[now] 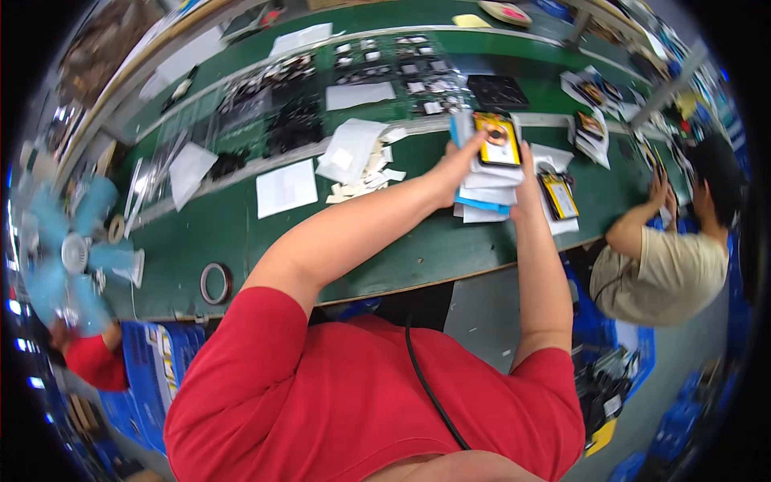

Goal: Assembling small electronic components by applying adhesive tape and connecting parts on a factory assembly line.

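Left hand (pixel 454 172) gripped stack (pixel 488 181) at its left side, right hand (pixel 528 191) at its right, over bench (pixel 385 245). Yellow part (pixel 504 153) sat atop stack; second part (pixel 560 198) right of stack, white sheet (pixel 287 189) left.

- Yellow-faced pack (pixel 506 151): glossy, plastic-looking
- Green worktop (pixel 426 243): smooth, faintly glossy
- White sheet (pixel 287 189): matt paper
- Red shirt (pixel 353 386): soft, matt cloth
- Blue fan blades (pixel 111 257): plastic, finish blurred
- Blue crate (pixel 140 377): plastic

Flat unit (pixel 504 151) | yellow, black-edged | atop stack (pixel 491 180) | white and blue layers, held
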Action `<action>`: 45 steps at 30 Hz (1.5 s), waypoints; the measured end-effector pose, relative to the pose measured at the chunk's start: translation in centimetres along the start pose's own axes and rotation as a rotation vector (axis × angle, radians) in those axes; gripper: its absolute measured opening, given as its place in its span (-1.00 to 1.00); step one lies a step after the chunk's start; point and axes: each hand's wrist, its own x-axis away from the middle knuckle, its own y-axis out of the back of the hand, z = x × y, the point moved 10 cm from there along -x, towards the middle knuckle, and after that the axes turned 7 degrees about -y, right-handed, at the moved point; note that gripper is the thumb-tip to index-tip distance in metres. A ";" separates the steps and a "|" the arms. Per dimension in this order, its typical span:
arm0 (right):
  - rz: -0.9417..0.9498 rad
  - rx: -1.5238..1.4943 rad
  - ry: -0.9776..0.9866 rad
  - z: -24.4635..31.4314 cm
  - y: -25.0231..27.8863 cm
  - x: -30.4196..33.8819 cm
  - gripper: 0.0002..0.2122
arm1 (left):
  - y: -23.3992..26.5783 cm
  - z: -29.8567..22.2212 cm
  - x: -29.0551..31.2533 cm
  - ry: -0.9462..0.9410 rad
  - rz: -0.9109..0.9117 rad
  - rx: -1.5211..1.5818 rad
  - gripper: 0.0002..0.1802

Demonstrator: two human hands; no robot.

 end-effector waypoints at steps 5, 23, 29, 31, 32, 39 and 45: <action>0.063 -0.088 0.234 -2.2 0.1 -0.7 -0.49 | 0.7 -0.3 0.6 -0.036 0.153 0.028 0.26; 0.597 0.359 0.117 -11.7 -20.4 14.4 -0.22 | 11.2 -11.1 26.9 -0.369 0.108 0.278 0.17; 1.082 0.805 0.169 -22.4 -36.1 23.4 0.07 | 22.6 -12.6 43.3 -0.618 -0.113 0.552 -0.22; 1.244 0.871 0.268 -25.7 -40.2 27.2 0.10 | 25.6 -13.3 49.3 -0.769 -0.230 0.635 -0.24; 1.286 1.044 0.528 -26.9 -42.0 28.3 0.08 | 26.8 -13.6 52.2 -0.811 -0.253 0.625 -0.24; 1.760 1.024 0.493 -38.5 -52.7 40.3 -0.07 | 34.8 -13.2 71.3 -1.198 -0.636 0.572 -0.14; 1.743 0.997 0.506 -42.6 -55.5 41.2 -0.22 | 42.9 -10.2 85.5 -1.405 -0.884 0.563 -0.46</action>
